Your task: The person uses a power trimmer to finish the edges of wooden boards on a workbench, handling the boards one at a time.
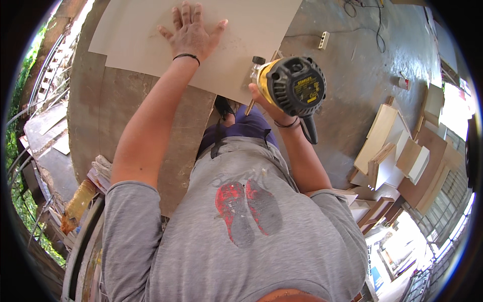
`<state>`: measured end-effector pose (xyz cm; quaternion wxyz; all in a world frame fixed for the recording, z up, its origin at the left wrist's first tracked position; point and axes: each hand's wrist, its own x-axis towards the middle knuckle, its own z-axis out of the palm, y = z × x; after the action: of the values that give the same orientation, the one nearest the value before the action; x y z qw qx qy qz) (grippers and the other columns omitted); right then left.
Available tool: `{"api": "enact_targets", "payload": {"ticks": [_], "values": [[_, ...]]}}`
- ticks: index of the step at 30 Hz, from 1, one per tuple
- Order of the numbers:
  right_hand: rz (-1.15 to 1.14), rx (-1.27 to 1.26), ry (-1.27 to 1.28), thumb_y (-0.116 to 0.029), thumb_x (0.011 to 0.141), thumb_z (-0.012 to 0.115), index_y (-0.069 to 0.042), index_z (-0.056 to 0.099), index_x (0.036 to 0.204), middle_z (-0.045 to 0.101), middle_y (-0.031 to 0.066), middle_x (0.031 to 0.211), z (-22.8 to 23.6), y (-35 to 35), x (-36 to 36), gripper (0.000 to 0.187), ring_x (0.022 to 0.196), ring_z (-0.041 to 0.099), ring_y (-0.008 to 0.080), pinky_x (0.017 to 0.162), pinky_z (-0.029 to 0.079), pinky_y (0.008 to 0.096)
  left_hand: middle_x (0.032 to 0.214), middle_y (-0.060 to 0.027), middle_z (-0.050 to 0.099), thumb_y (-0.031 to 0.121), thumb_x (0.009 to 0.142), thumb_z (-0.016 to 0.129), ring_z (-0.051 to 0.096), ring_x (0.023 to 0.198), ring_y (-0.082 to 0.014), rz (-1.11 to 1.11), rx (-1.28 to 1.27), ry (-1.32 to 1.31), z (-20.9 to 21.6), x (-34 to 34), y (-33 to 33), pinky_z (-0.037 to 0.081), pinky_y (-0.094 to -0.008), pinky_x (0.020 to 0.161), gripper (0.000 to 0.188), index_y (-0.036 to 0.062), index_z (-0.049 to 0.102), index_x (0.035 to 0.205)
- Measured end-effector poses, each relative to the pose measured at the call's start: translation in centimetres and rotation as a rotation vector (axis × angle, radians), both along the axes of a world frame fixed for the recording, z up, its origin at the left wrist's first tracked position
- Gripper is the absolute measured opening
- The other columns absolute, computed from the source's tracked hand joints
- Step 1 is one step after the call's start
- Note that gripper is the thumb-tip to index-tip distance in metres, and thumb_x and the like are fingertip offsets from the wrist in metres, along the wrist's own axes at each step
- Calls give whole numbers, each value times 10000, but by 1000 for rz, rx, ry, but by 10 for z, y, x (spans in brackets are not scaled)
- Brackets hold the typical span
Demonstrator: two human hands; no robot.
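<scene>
My left hand (193,38) lies flat on a large pale board (246,35), its fingers spread and a dark band at the wrist. My right hand (270,109) grips a yellow and black trim router (298,85) at the board's right edge. The router's round black top hides most of that hand's fingers and the tool's base, so I cannot tell whether the base touches the board. Its thick black cord runs down past my right wrist. Beneath the board is a worn brown wooden work surface (136,121).
A white power strip (324,40) with a dark cable lies on the grey floor (352,70) to the right. Wooden panels and box-like pieces (385,136) are stacked at the right. Scrap wood and a yellowish container (78,204) are at the left.
</scene>
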<state>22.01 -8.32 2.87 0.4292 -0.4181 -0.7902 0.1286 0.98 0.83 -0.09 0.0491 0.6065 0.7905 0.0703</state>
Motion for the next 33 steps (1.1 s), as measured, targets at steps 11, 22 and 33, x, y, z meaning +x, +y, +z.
{"api": "enact_targets", "payload": {"ticks": [11,22,33], "values": [[47,-115,221,-80,631,849,11,536,1138,607,84,1052,10,69,15,603,895,614,174,794,534,301,1526,-150,242,592,822,507,132,1437,-331,-18,-13,-74,8,0,-1,72,-664,1086,837,49,321,1431],[15,-79,229,-125,623,854,15,543,1113,621,91,1011,13,106,23,597,864,629,177,758,540,294,1518,-164,247,606,807,509,127,1434,-345,-33,-104,-42,23,-1,-10,82,-644,1094,850,33,345,1413],[-19,-49,251,-153,595,860,-1,587,1054,645,71,968,18,175,35,555,841,637,175,789,521,299,1558,-45,189,639,841,467,95,1452,-256,-54,-53,115,8,-8,-16,75,-626,1097,805,159,292,1463]]}}
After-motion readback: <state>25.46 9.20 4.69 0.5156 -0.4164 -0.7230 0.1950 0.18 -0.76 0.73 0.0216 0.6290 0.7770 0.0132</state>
